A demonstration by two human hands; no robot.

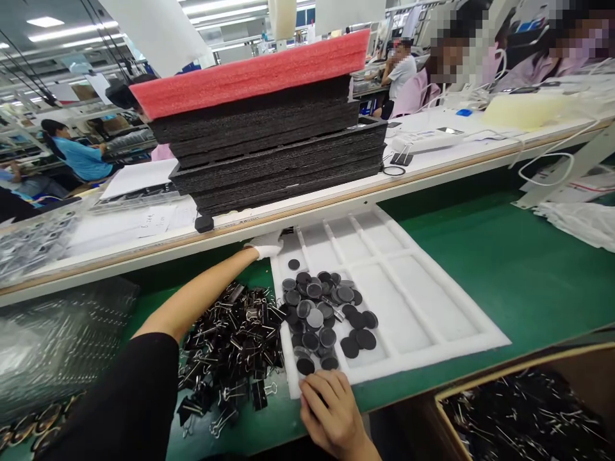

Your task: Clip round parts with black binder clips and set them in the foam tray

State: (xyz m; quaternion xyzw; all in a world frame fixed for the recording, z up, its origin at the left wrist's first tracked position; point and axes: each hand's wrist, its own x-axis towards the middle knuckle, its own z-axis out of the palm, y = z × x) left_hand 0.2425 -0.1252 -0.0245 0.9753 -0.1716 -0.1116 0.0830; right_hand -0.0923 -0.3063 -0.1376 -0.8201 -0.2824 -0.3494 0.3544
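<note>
A white foam tray [423,301] with divided compartments lies on the green table surface. Its left compartments hold several round black and grey discs [314,318]. My left hand [266,245], in a white glove, reaches to the tray's far left corner under the shelf edge; its fingers are too blurred and hidden to read. At the tray's near left corner rests my right hand [331,410], bare, its fingers curled together over the rim; what they hold, if anything, is hidden. A heap of black binder clips [235,339] lies left of the tray.
Above the table, a white shelf [298,208] carries stacked black foam [283,153] topped by red foam [259,73]. A cardboard box [446,416] of clips stands at lower right. Clear plastic trays [62,339] lie at left. Other people sit in the background.
</note>
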